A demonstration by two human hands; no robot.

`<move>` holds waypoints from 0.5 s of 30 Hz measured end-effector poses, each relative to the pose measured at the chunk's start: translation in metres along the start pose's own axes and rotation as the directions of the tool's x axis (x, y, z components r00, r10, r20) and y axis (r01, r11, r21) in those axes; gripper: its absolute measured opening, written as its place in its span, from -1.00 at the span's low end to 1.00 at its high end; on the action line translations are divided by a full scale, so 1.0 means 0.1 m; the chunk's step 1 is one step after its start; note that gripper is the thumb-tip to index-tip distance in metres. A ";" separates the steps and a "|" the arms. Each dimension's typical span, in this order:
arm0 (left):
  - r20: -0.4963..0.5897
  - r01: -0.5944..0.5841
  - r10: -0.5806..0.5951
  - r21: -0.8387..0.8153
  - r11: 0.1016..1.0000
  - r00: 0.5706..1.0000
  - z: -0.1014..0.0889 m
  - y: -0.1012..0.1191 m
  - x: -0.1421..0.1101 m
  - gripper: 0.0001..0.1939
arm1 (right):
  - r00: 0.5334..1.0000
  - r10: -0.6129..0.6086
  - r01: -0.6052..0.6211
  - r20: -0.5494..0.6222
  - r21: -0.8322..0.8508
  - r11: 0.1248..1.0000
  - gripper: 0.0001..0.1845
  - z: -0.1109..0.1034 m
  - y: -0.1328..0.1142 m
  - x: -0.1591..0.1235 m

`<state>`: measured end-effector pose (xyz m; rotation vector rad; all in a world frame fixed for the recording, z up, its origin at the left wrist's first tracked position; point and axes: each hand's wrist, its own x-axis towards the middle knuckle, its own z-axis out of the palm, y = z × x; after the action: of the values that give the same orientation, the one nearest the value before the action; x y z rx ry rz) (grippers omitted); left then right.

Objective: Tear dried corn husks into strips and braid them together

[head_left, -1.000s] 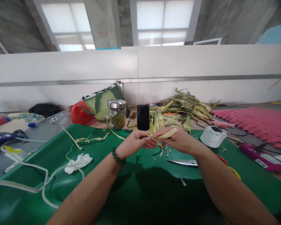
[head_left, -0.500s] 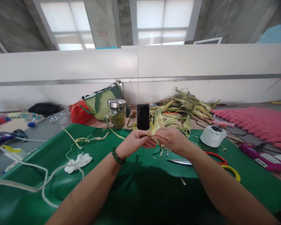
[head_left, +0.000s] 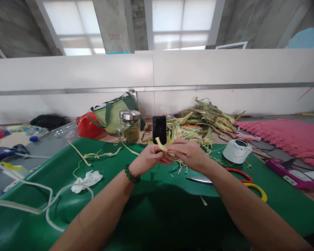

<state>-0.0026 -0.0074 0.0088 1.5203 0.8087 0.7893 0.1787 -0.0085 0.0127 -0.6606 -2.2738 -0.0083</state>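
A pale yellow strip of corn husk (head_left: 161, 145) is pinched between my two hands, its free end pointing up and to the left. My left hand (head_left: 155, 155), with a green bead bracelet at the wrist, closes on the strip from the left. From the right, the fingers of my right hand (head_left: 186, 152) grip the other end. Both hands hover over the green mat (head_left: 157, 209), in front of an upright phone (head_left: 159, 128). Scissors (head_left: 256, 190) with red and yellow handles lie partly under my right forearm. Behind the hands lies a heap of corn husks (head_left: 211, 116).
A glass jar (head_left: 131, 130) with a steel lid stands by a green bag (head_left: 111, 113). White tissue (head_left: 87, 181) and a white cable (head_left: 48, 209) are at left. On the right are a white rounded object (head_left: 237, 152), a purple device (head_left: 291, 173) and pink fabric (head_left: 285, 137).
The husk strip's end now sticks up above my left hand, where before it was bent low between the fingers. My right hand has shifted slightly left and turned over the strip.
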 end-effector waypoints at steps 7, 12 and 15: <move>-0.047 0.004 -0.003 0.027 1.000 0.999 0.02 -0.02 0.01 -0.77 | 0.994 0.049 -0.052 -0.094 -0.035 0.998 -0.78 0.10 -0.01 0.00; -0.057 -0.048 0.047 -0.015 0.999 0.997 0.04 0.02 -0.03 -0.76 | 0.993 0.029 -0.038 -0.112 -0.081 0.996 -0.80 0.09 -0.02 0.00; -0.063 -0.054 0.052 -0.029 0.998 0.997 0.03 0.00 -0.02 -0.75 | 0.992 0.010 -0.023 -0.125 -0.100 0.995 -0.81 0.09 -0.01 0.00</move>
<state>-0.0013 -0.0109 0.0082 1.5014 0.8007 0.8883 0.1724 -0.0082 0.0065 -0.7119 -2.1590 -0.1542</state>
